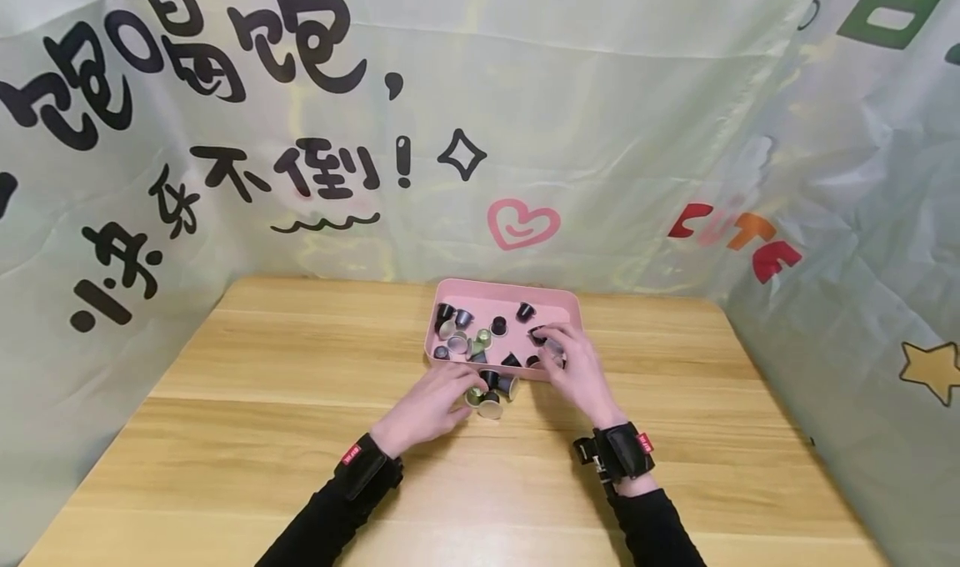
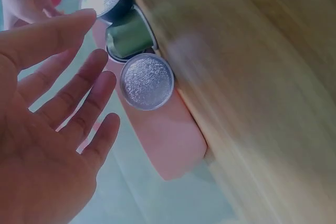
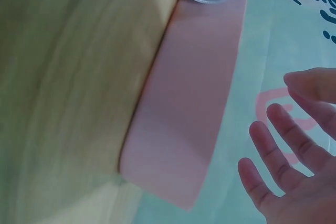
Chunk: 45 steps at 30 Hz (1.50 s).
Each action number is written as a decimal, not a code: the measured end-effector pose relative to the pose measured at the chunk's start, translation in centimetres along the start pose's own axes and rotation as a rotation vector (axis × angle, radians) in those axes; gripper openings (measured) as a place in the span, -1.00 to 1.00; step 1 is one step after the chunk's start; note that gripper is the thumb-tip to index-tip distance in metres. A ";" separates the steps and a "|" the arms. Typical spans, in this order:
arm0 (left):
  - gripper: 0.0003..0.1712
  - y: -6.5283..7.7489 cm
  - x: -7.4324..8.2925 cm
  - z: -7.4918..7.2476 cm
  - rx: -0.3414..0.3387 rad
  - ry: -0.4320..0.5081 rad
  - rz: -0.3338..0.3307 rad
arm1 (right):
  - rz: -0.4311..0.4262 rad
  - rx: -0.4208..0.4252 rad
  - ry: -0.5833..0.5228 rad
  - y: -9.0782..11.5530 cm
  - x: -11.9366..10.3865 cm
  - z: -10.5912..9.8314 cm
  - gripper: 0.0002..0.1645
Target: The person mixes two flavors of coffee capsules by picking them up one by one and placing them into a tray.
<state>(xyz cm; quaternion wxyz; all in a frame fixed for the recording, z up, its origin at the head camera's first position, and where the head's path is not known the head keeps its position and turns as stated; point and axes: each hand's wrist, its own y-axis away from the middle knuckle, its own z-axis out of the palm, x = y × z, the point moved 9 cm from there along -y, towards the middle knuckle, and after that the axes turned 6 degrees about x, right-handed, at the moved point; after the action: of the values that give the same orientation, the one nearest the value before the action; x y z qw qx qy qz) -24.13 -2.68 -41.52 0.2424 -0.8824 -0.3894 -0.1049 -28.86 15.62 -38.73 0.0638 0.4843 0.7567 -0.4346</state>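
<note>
Several coffee capsules stand in a small cluster on the table against the front wall of a pink tray (image 1: 468, 286). Beside that cluster is my left hand (image 1: 429, 407), its fingertips close to a green capsule (image 2: 131, 38) and silver-lidded capsules (image 2: 147, 81). In the left wrist view its fingers are spread and nothing shows between them. My right hand (image 1: 579, 375) reaches over the tray's right part, near a black capsule (image 1: 537, 333) and a silver-lidded one (image 1: 553, 347). The right wrist view shows its fingers apart with no capsule visible in them.
More capsules lie loose inside the tray, among them black capsules (image 1: 526, 311) and a blue-grey one (image 1: 463, 318). The wooden table (image 1: 300, 342) extends on both sides. A printed cloth (image 1: 600, 133) hangs behind the tray.
</note>
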 end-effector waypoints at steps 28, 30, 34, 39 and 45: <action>-0.61 0.5 -0.2 1.3 -0.022 -0.080 0.058 | 0.049 0.002 -0.037 0.6 0.7 0.7 -0.65; -0.62 0.5 -0.4 1.2 -0.025 -0.057 0.046 | 0.054 0.000 -0.041 0.6 0.7 0.6 -0.65; -0.65 0.3 -0.8 0.9 -0.032 -0.016 -0.011 | 0.052 0.002 -0.043 0.6 0.7 0.6 -0.65; -0.69 -0.2 -1.1 0.4 -0.016 0.005 -0.088 | 0.048 0.008 -0.041 0.6 0.7 0.6 -0.66; -0.69 -0.5 -1.6 -0.2 0.011 0.108 -0.230 | 0.052 0.009 -0.028 0.6 0.6 0.5 -0.66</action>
<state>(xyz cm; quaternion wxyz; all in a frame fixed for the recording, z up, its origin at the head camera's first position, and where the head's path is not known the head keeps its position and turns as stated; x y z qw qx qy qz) -25.61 -3.52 -41.79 0.2541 -0.8236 -0.4750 -0.1773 -28.90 15.81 -39.69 0.0836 0.4978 0.7408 -0.4432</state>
